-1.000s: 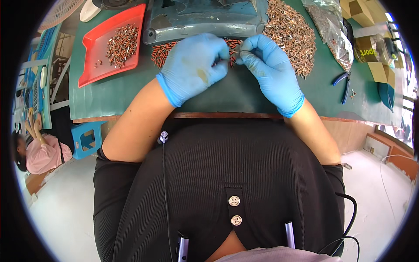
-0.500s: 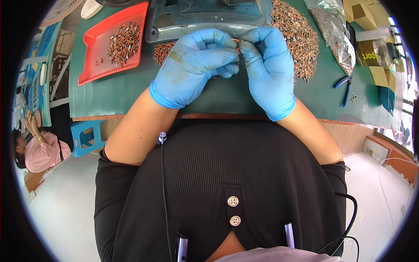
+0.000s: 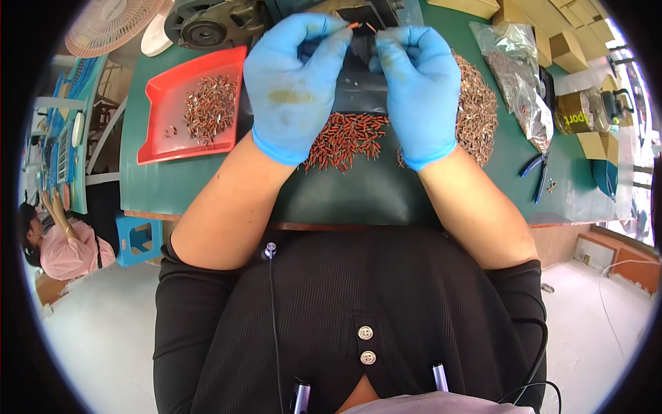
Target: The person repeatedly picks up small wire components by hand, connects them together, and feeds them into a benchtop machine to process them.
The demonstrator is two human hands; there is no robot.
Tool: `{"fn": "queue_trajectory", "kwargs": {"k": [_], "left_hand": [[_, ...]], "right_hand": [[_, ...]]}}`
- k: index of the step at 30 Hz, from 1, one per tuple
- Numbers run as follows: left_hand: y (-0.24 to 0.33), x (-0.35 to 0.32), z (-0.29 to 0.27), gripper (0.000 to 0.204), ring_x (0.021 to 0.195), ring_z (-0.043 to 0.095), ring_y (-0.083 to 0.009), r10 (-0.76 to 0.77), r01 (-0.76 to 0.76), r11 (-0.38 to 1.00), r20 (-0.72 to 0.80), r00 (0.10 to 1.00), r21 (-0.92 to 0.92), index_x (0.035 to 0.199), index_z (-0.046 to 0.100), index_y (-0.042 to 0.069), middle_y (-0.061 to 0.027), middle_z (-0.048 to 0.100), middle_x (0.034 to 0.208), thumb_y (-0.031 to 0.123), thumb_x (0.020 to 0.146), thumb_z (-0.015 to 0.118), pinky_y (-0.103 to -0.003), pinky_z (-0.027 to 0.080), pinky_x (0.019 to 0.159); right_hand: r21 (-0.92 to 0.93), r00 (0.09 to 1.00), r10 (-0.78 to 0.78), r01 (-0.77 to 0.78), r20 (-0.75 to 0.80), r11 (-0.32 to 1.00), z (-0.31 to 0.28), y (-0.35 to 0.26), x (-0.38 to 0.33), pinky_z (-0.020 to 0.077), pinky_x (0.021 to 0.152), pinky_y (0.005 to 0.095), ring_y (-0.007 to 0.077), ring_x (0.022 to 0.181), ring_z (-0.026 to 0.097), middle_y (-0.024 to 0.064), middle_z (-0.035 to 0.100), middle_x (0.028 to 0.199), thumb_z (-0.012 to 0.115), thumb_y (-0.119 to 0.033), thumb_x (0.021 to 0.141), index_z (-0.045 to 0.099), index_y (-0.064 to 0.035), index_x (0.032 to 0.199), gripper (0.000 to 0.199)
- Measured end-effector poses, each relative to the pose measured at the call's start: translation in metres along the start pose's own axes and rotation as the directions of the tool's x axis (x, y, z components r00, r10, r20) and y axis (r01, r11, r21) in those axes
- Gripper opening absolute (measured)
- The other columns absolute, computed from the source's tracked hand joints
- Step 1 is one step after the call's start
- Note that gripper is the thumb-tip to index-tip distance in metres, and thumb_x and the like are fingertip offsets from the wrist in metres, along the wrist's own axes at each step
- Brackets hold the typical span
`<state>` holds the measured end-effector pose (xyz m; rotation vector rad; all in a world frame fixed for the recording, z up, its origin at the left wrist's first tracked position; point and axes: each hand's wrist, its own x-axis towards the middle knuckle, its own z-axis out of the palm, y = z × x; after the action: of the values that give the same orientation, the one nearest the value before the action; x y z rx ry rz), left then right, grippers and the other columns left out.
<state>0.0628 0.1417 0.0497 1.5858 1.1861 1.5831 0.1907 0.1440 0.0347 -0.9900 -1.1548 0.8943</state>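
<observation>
Both my hands wear blue gloves and are raised over a dark machine [image 3: 355,90]. My left hand [image 3: 293,90] pinches a small orange-red sleeved metal pin [image 3: 354,25] between thumb and forefinger. A thin copper-coloured pin [image 3: 372,27] sticks out of the pinched fingertips of my right hand [image 3: 420,93]. The two pieces point toward each other with a narrow gap between them. Below and between my wrists, a pile of orange-red sleeved pins [image 3: 348,138] lies on the green tabletop. A larger heap of copper-coloured pins [image 3: 479,114] spreads beside my right hand, partly covered by it.
A red tray [image 3: 162,103] with finished-looking small parts [image 3: 210,107] stands left. To the right lie a clear bag of parts [image 3: 510,62], blue-handled pliers [image 3: 541,181] and a jar [image 3: 576,114]. A motor [image 3: 207,31] sits far left. Another person [image 3: 72,245] works beyond a stool [image 3: 138,238].
My hands have moved up and away from me, over the machine, and their fingertips have parted slightly. The view has shifted, showing more of the machine and the orange-red pile.
</observation>
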Motion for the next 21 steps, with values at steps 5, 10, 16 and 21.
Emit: {"fn": "queue_trajectory", "kwargs": {"k": [5,10,16,21], "left_hand": [[-0.015,0.028,0.017,0.013,0.061,0.051,-0.0027,0.231,-0.211,0.967,-0.142,0.963,0.142,0.092,0.069,0.0,0.0021,0.063,0.073,0.006,0.082,0.072,-0.018,0.042,0.058],[-0.035,0.042,0.028,0.01,0.056,0.047,-0.001,0.388,-0.341,0.909,-0.19,0.902,0.239,0.087,0.07,0.001,0.0016,0.063,0.069,0.004,0.078,0.074,-0.017,0.039,0.052],[-0.042,0.051,0.033,0.01,0.054,0.046,-0.0016,0.497,-0.427,0.853,-0.215,0.841,0.299,0.085,0.07,0.001,0.0002,0.062,0.067,0.002,0.077,0.075,-0.018,0.039,0.05],[-0.046,0.053,0.037,0.01,0.052,0.047,-0.0028,0.495,-0.431,0.86,-0.239,0.835,0.274,0.084,0.07,0.001,0.0,0.061,0.065,0.001,0.076,0.075,-0.018,0.039,0.05]], "right_hand": [[-0.09,0.996,-0.077,0.073,-0.042,0.993,0.01,0.0,0.032,0.0477,0.065,0.0213,0.0082,0.071,0.058,0.0052,0.063,0.08,0.063,-0.006,0.088,0.058,0.001,0.093,0.009],[-0.234,0.968,-0.194,0.154,-0.158,0.96,0.02,-0.001,0.042,0.0445,0.06,0.0233,0.0077,0.065,0.051,0.0032,0.055,0.071,0.064,-0.002,0.083,0.055,-0.0019,0.083,0.009],[-0.229,0.969,-0.155,0.109,-0.192,0.967,0.025,-0.002,0.046,0.0447,0.058,0.0248,0.0088,0.062,0.052,0.0039,0.055,0.069,0.064,-0.003,0.083,0.054,-0.0016,0.081,0.01],[-0.247,0.96,-0.194,0.142,-0.202,0.959,0.026,0.003,0.049,0.0443,0.058,0.0244,0.0085,0.062,0.051,0.0041,0.055,0.069,0.064,-0.002,0.083,0.053,-0.002,0.08,0.011]]}}
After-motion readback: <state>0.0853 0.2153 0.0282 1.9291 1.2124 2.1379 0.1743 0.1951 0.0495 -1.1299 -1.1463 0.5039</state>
